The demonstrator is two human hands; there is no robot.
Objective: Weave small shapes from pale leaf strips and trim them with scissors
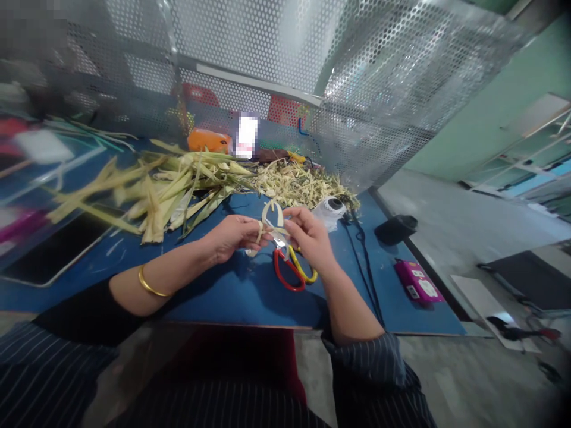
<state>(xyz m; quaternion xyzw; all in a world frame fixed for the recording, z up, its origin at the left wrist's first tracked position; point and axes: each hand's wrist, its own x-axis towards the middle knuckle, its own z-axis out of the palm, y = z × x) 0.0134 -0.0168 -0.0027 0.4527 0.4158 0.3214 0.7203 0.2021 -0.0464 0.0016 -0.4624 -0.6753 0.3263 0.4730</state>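
Observation:
Both my hands meet over the blue table, pinching a pale leaf strip (280,215) that bends up into a loop between them. My left hand (238,233), with a gold bangle on its forearm, has its fingers closed on the strip's left part. From the right, my right hand (310,235) grips the strip with thumb and fingers. Scissors (289,274) with one red and one yellow handle lie just below the hands; their blades are partly hidden. Behind, long pale-green leaves (178,190) are heaped beside a pile of shredded leaf bits (294,181).
A perforated metal panel (250,47) rises behind the blue table (250,303). A white spool (330,211), black cord, a black cylinder (396,229) and a purple packet (417,280) are at right. A tablet-like dark slab (49,255) lies left; an orange object (209,141) and lit phone (247,135) stand behind.

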